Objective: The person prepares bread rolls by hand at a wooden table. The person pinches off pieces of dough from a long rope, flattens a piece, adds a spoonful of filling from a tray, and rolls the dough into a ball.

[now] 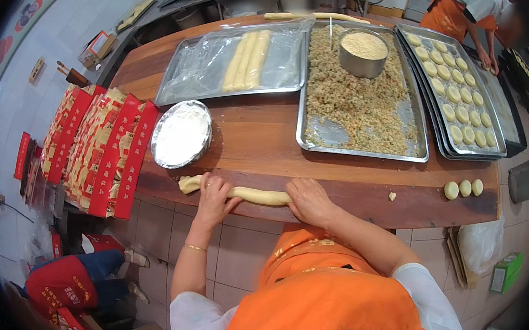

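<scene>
A long pale dough roll (pixel 255 195) lies along the front edge of the wooden table (pixel 234 152). My left hand (pixel 212 193) is closed over it near its lumpy left end, and my right hand (pixel 305 201) grips its right end, hiding the tip. Just behind my left hand stands a metal bowl (pixel 160 159) of white flour (pixel 182 128). Farther right along the edge are a small dough scrap (pixel 392 196) and three round dough pieces (pixel 464 189).
Behind lie a plastic-covered tray (pixel 180 77) with dough logs, a filling tray (pixel 361 152) holding a round container (pixel 362 61), and stacked trays (pixel 501 149) of dough rounds. Red boxes (pixel 127 152) crowd the left. A co-worker (pixel 444 20) works at back right; another person (pixel 69 280) is at lower left.
</scene>
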A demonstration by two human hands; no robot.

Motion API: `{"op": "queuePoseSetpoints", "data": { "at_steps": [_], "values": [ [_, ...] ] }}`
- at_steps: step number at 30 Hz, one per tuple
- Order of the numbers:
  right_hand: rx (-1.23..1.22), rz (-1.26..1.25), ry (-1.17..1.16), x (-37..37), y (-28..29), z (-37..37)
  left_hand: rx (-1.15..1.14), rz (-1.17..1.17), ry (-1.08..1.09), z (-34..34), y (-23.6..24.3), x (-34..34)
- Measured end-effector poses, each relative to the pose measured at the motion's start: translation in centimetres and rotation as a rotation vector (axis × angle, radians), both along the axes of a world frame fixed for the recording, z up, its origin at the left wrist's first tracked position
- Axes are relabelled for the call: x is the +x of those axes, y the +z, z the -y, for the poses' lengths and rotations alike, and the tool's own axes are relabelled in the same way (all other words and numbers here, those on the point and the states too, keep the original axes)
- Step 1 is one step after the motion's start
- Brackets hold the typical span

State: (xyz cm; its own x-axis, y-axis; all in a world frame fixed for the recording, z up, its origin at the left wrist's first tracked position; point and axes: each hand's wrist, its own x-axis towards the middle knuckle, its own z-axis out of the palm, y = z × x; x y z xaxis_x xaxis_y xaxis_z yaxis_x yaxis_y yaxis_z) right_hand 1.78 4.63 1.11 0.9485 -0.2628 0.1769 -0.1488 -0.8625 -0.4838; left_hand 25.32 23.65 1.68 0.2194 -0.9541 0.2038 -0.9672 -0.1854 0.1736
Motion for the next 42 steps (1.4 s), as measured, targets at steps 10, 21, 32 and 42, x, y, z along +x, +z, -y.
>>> {"op": "queuePoseSetpoints", "data": {
  "at_steps": [10,21,32,42],
  "values": [
    [0.088,-0.069,-0.391,-17.0,3.9,4.5,-0.118,-0.025,-0.445,6.0,-1.3,-6.2],
    [-0.151,0.088,-0.37,-8.5,0.0,4.3,-0.148,0.107,0.019,7.6,0.3,-8.1],
    [-0.272,-0.174,-0.227,-8.8,1.2,3.7,-0.007,0.084,-0.072,3.8,-0.7,-4.8],
    [-0.248,-0.176,-0.07,-11.7,1.0,3.3,-0.152,-0.179,-0.105,-1.0,-1.9,-2.2]
  ]
}}
